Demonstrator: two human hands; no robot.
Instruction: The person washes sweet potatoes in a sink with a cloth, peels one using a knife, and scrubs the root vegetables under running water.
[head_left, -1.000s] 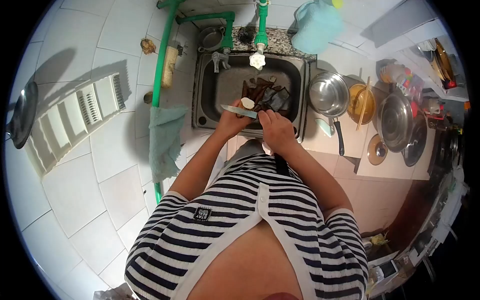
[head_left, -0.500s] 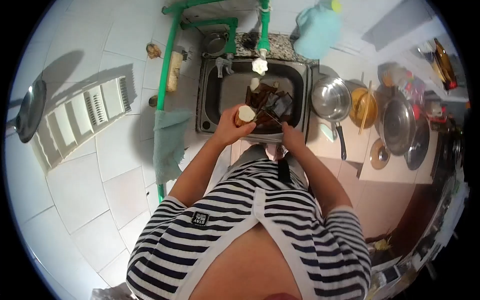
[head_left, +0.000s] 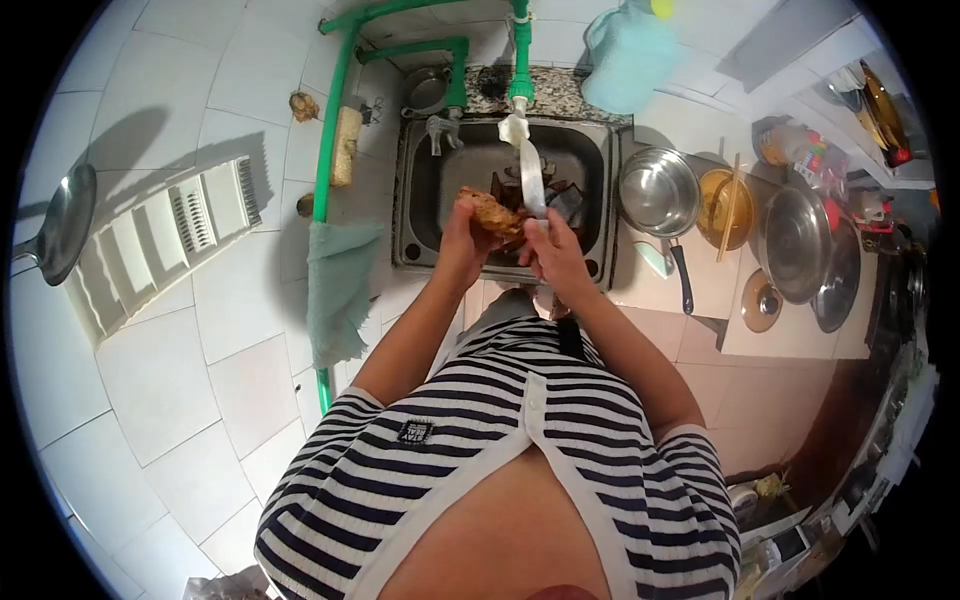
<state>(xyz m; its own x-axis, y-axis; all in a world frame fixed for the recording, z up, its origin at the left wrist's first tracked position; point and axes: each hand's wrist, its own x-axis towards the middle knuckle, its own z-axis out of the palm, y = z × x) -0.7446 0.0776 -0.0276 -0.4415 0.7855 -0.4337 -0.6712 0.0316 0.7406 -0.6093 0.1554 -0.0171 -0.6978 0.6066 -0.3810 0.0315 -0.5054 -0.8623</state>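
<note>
Over the sink, my left hand [head_left: 462, 240] grips a piece of brown, rough-skinned root vegetable [head_left: 492, 213], its fingers wrapped round the near end. Its white cut face, seen a moment before, is turned out of sight. A knife [head_left: 532, 178] is in my right hand [head_left: 556, 255], its broad pale blade pointing away from me towards the tap. The right hand is close beside the root's right end; whether they touch I cannot tell. Below both hands, dark brown peelings [head_left: 566, 205] lie in the metal sink [head_left: 425, 205].
A white-handled tap [head_left: 514, 130] hangs over the sink from green pipes [head_left: 521, 60]. To the right stand a steel saucepan [head_left: 658, 190], a yellow bowl [head_left: 725, 215] with chopsticks and a large metal basin [head_left: 795, 245]. A green cloth [head_left: 340, 290] hangs at the left.
The root has been turned from its white cut end to its brown side. My right hand has come up and left, and the knife blade now points upward away from me.
</note>
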